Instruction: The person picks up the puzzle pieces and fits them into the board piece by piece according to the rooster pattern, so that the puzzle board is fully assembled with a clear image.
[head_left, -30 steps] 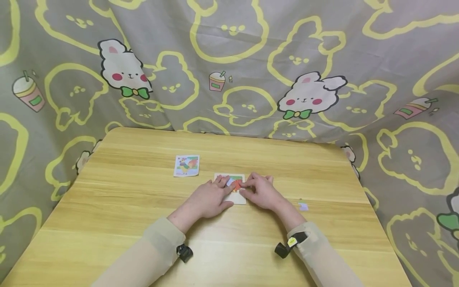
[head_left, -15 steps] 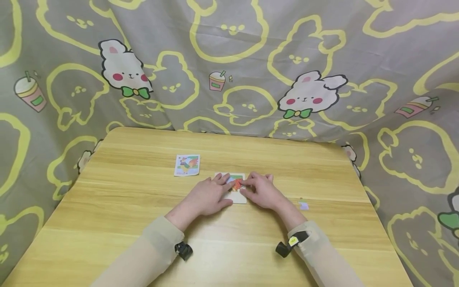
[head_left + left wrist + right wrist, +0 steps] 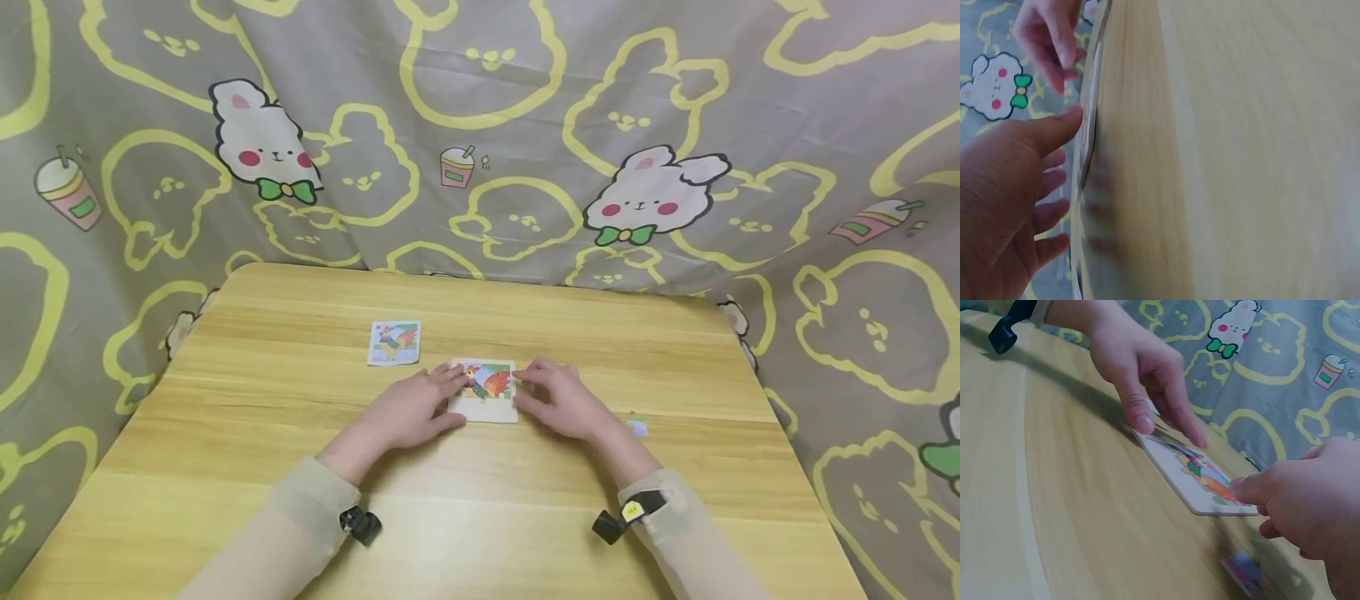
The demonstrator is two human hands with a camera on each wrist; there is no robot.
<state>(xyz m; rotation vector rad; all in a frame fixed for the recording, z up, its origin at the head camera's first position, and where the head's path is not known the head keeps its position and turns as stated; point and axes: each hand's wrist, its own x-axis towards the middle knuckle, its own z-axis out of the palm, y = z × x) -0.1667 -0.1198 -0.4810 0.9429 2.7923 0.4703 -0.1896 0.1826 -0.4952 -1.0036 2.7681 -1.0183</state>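
A small square puzzle board [image 3: 483, 411] lies flat on the table, with a colourful hen picture across its upper part and a bare white strip along its lower part. At its left side my left hand [image 3: 412, 408] has relaxed fingers, the fingertips over the upper left of the picture. My right hand [image 3: 562, 400] is at the opposite side, thumb and index finger right at the board's right edge. In the right wrist view, both hands stand over the board's [image 3: 1172, 478] two ends, neither gripping anything. A loose lilac puzzle piece [image 3: 1244, 573] lies near my right hand.
Behind and left of the board lies a paper card [image 3: 394, 342] with a similar hen picture. The wooden table [image 3: 480, 517] ends at a grey patterned curtain [image 3: 525, 108]. Black wrist cameras hang from both sleeves.
My left hand has slid left and my right hand slightly right, both off the middle of the board. The hen picture that they covered now shows. The loose piece has stayed put.
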